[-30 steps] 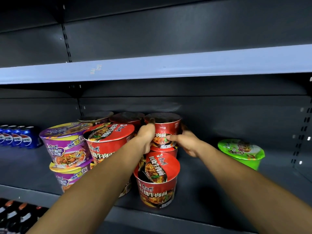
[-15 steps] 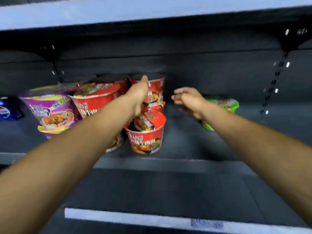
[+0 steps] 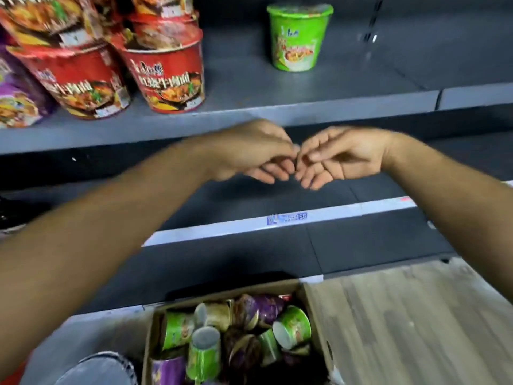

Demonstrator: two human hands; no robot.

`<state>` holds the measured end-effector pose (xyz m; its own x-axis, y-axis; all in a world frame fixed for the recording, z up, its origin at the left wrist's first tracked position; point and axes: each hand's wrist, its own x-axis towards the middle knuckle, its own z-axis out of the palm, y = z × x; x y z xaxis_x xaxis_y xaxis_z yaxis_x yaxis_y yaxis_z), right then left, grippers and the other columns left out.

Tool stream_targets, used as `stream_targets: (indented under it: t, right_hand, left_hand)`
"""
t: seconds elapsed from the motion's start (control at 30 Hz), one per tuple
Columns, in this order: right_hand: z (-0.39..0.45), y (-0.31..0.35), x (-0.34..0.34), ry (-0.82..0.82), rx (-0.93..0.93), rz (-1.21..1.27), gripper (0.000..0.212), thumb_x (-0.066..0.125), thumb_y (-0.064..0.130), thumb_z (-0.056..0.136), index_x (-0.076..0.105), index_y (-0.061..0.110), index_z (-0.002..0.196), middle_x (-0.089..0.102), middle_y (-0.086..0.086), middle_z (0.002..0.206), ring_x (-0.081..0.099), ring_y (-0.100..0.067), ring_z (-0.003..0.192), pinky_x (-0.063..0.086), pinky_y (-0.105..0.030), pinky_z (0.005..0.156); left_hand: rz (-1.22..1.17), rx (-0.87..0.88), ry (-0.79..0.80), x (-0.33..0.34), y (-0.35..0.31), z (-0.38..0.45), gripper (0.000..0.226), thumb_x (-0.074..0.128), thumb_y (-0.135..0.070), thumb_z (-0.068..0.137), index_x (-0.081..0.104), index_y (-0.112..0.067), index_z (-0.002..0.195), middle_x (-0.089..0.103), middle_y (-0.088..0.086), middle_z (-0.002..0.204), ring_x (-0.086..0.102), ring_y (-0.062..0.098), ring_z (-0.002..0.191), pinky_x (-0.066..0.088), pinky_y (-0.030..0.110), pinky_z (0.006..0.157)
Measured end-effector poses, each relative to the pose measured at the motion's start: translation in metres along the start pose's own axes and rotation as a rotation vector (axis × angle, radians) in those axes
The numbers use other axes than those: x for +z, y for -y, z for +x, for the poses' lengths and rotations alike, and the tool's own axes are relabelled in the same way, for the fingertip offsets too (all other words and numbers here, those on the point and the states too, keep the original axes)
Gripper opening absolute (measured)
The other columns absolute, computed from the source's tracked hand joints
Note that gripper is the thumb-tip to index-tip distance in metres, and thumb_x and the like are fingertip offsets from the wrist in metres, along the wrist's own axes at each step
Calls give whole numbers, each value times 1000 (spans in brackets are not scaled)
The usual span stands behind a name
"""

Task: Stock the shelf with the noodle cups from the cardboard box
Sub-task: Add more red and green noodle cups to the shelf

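Note:
My left hand (image 3: 249, 151) and my right hand (image 3: 338, 157) hang in front of the shelf edge, fingertips nearly touching, fingers loosely curled and holding nothing. Below them an open cardboard box (image 3: 316, 315) on the floor holds several green and purple noodle cups (image 3: 291, 326) lying jumbled. On the grey shelf (image 3: 277, 112) above, red noodle cups (image 3: 169, 76) stand stacked at the left, with a purple cup (image 3: 16, 101) at the far left. A lone green noodle cup (image 3: 297, 37) stands upright to the right.
A lower dark shelf with a white price strip (image 3: 277, 220) runs between the hands and the box. Wood-look floor (image 3: 416, 315) lies right of the box. A knee in grey denim (image 3: 97, 368) shows at the bottom left.
Both hands let go of the red cup stack and drew back off the shelf. The view tilted down, so the box on the floor is now in sight.

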<state>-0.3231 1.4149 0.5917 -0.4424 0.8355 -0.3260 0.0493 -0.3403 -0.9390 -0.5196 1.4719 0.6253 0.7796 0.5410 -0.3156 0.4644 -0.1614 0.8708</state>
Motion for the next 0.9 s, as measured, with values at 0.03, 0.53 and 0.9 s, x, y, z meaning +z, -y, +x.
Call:
stream_targets:
  t: [0.03, 0.53, 0.9]
  right_hand:
    - [2, -25, 0, -4, 59, 9, 39, 89, 28, 54, 75, 8, 84, 73, -13, 89, 72, -23, 79, 58, -31, 70]
    - [92, -443, -9, -445, 697, 9, 33, 60, 9, 91, 56, 2, 123, 60, -15, 121, 52, -22, 115, 34, -29, 91]
    - [195, -657, -43, -419, 807, -428, 37, 45, 17, 97, 52, 1, 130, 50, -19, 135, 46, -31, 126, 36, -31, 100]
  left_hand:
    - [20, -54, 58, 13, 18, 7, 16, 51, -23, 97, 58, -18, 84, 65, 1, 81, 62, 12, 72, 54, 28, 77]
    - [629, -451, 297, 174, 377, 111, 31, 57, -33, 87, 50, -10, 68, 58, 10, 77, 56, 25, 74, 32, 27, 54]
    - [899, -329, 350, 271, 565, 207, 53, 67, -37, 82, 54, -8, 124, 54, 13, 128, 53, 30, 116, 48, 38, 92]
